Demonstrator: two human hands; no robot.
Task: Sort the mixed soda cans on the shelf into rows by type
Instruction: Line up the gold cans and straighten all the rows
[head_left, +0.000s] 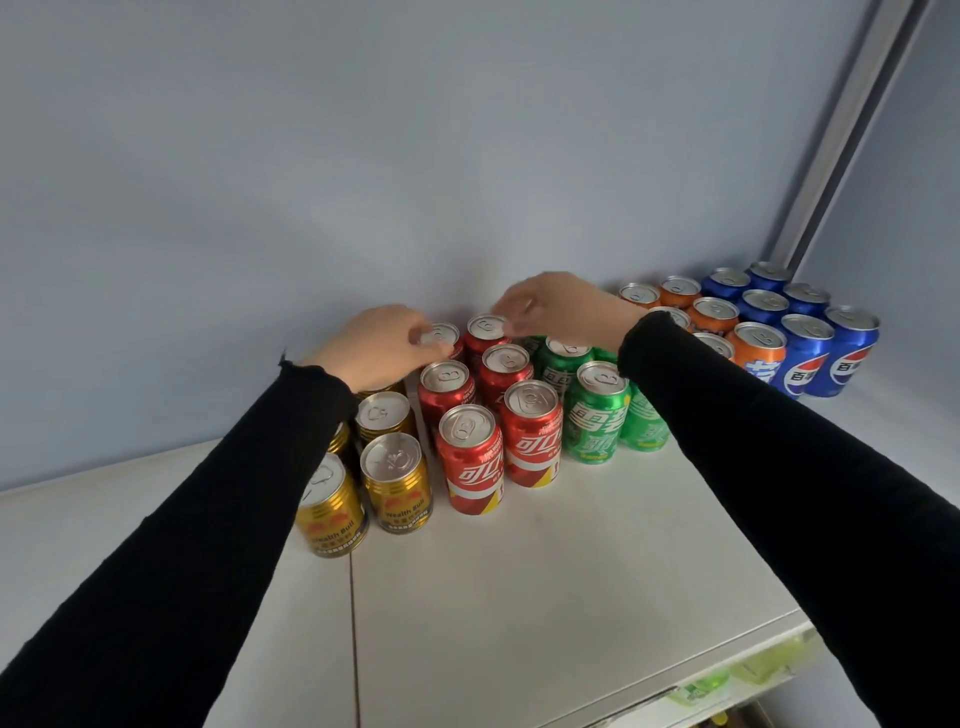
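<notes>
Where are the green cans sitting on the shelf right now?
In the head view the green cans stand right of centre on the white shelf, between the red cans and orange cans.

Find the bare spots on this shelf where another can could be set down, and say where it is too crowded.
Free: the white shelf front, before the red cola cans and green cans; also the left end beside the gold cans. Crowded: the back rows, where left hand and right hand work, through the orange cans to the blue cans.
</notes>
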